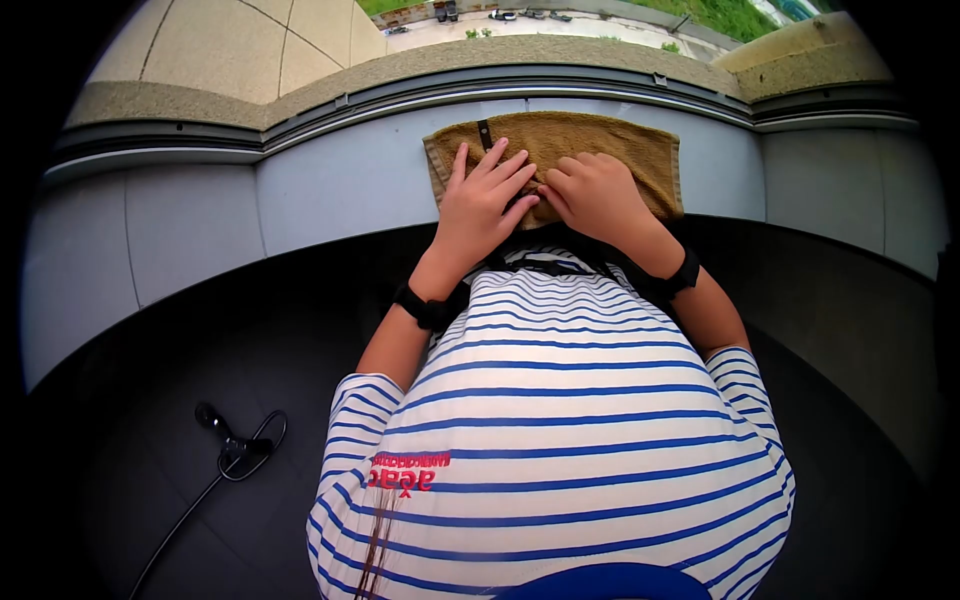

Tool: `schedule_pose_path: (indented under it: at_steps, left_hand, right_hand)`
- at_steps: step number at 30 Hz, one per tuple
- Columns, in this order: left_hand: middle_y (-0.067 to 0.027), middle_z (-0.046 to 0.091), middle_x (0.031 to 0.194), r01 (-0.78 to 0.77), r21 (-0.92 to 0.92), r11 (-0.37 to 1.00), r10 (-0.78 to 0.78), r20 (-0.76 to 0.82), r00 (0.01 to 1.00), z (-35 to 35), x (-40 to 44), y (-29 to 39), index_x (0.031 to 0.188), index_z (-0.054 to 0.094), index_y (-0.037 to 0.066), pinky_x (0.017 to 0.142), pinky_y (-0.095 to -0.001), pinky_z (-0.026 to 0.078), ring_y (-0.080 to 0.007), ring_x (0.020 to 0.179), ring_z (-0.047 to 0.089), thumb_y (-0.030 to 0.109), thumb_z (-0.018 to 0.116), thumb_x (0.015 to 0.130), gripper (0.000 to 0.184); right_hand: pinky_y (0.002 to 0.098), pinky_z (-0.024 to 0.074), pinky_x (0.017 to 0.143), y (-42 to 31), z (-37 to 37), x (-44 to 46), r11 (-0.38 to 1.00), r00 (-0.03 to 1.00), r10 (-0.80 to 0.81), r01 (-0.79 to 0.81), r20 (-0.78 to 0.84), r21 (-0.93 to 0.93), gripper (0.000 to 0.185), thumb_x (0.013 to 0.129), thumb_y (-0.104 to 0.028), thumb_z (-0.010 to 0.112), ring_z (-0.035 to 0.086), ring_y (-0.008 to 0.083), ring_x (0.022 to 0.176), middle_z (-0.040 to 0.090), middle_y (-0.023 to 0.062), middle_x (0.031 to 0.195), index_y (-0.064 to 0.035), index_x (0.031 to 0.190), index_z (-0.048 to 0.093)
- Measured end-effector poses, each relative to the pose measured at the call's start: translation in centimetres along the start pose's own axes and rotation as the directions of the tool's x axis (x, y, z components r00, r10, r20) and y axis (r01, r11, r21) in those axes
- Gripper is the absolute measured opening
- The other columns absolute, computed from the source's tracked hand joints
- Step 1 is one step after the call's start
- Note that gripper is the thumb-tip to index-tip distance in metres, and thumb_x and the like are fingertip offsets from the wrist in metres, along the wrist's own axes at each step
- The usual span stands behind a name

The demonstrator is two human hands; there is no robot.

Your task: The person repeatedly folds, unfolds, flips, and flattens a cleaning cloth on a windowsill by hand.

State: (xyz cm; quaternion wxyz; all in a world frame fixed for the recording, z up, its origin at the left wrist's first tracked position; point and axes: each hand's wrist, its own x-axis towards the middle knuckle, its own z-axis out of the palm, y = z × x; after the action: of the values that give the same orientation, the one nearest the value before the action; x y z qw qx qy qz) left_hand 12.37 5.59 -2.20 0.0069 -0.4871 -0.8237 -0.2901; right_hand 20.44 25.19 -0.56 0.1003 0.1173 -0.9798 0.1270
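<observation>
A brown towel (645, 165) lies spread on the pale window sill, with a dark tab or strip (484, 132) showing at its upper left. My left hand (480, 205) rests on the towel's left part, fingers stretched and spread, thumb reaching toward the other hand. Close beside it, my right hand (597, 195) has its fingers curled, with thumb and forefinger pinched near the towel's middle. What sits in that pinch is mostly hidden; a small dark bit and a fold of cloth show between the two hands.
The pale sill (340, 175) curves along a dark window track (400, 107). Beyond the track are a stone ledge and the ground outside. Low on the left, a black cable with a plug-like end (235, 450) lies on the dark floor. Black bands circle both wrists.
</observation>
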Motion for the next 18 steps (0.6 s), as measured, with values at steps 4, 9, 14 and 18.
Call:
schedule_pose_path:
  at_steps: [4,9,14,18]
  left_hand:
    - [-0.0046,0.055,0.143,-0.026,0.089,0.996,0.019,0.081,0.997,0.3,0.0,-0.3,0.136,0.06,0.018,0.117,-0.057,0.021,-0.0259,0.14,0.043,0.033,0.062,0.095,0.044]
    - [0.0004,0.047,0.151,-0.039,0.182,0.983,0.015,0.131,0.991,0.5,-0.6,-0.6,0.143,0.053,0.024,0.12,-0.0537,0.017,-0.0203,0.144,0.037,0.038,0.052,0.099,0.046]
    - [0.0027,0.045,0.153,-0.06,0.222,0.973,0.025,0.156,0.987,0.2,-0.7,-0.7,0.146,0.05,0.027,0.121,-0.0515,0.014,-0.0172,0.144,0.036,0.038,0.05,0.101,0.046]
    - [0.0029,0.044,0.154,-0.08,0.231,0.97,0.04,0.172,0.984,0.2,-0.7,-0.8,0.147,0.049,0.027,0.121,-0.0507,0.012,-0.0165,0.145,0.035,0.037,0.048,0.101,0.046]
  right_hand:
    - [0.0388,0.0485,0.061,-0.3,0.2,-0.1,0.998,0.997,0.065,-0.065,0.037,0.006,0.023,0.088,-0.028,0.064,0.065,0.0256,0.066,0.066,0.0052,0.071,-0.0099,0.075,0.071]
    - [0.0401,0.0503,0.055,-0.9,-0.3,-0.1,0.988,0.975,0.156,-0.154,0.16,-0.028,0.033,0.089,-0.031,0.059,0.067,0.0277,0.059,0.068,0.0077,0.064,-0.0097,0.068,0.072]
    - [0.0401,0.0494,0.054,-0.7,-0.5,-0.6,0.986,0.977,0.145,-0.156,0.155,0.06,0.031,0.09,-0.029,0.059,0.066,0.0277,0.06,0.066,0.0077,0.064,-0.0096,0.068,0.07]
    - [0.0402,0.0475,0.052,-0.4,-0.9,-1.6,0.99,0.987,0.115,-0.123,0.112,0.071,0.032,0.091,-0.028,0.06,0.063,0.0278,0.058,0.064,0.0073,0.064,-0.0095,0.066,0.067]
